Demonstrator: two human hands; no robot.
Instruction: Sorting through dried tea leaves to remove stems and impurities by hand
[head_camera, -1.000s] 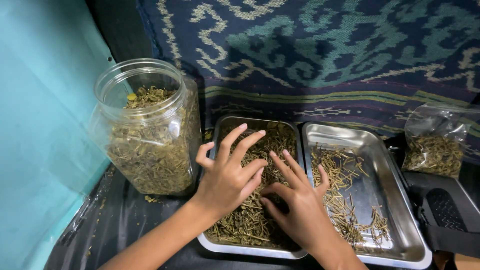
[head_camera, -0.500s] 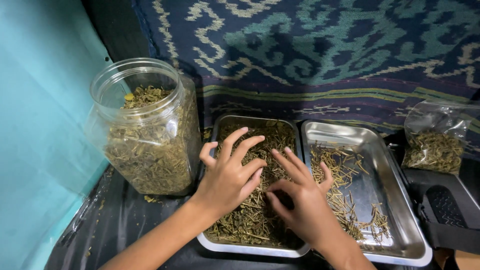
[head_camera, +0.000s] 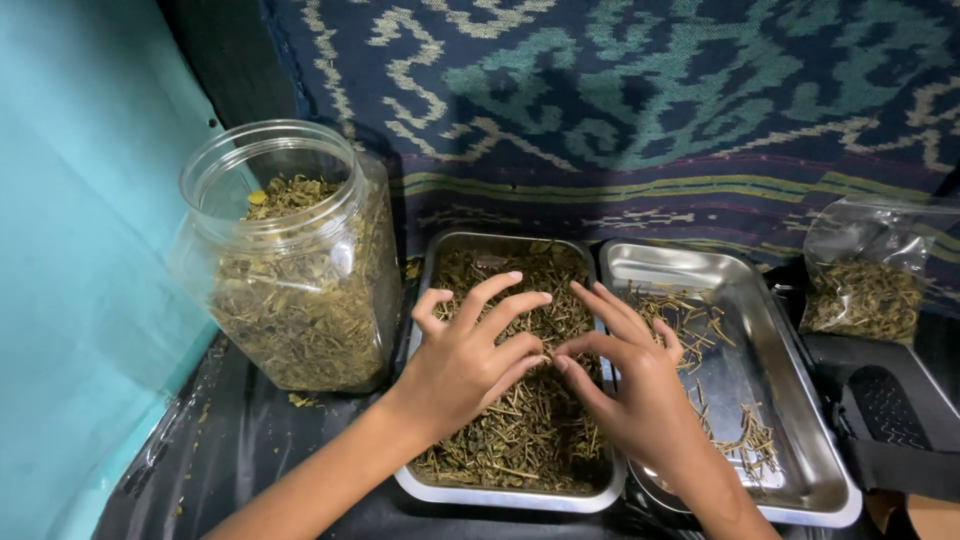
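Steel rectangular tray, the left one (head_camera: 420, 478), holds a dense bed of dried green-brown herb twigs (head_camera: 520, 430); all else placed from it. Left hand (head_camera: 465, 360) and right hand (head_camera: 630, 385) both hover over its middle, fingers spread and curled, fingertips nearly meeting, gripping nothing visible. Twigs lie directly under both palms, long axes scattered every way. Right of it, touching: second steel tray (head_camera: 780, 330) with sparse sticks. Left: clear plastic jar (head_camera: 290, 260) of herb. Far right: clear bag (head_camera: 865, 280).

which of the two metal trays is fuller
The left tray, under both hands, is heaped with dried herb pieces; the right tray holds only scattered sticks, bare metal showing.
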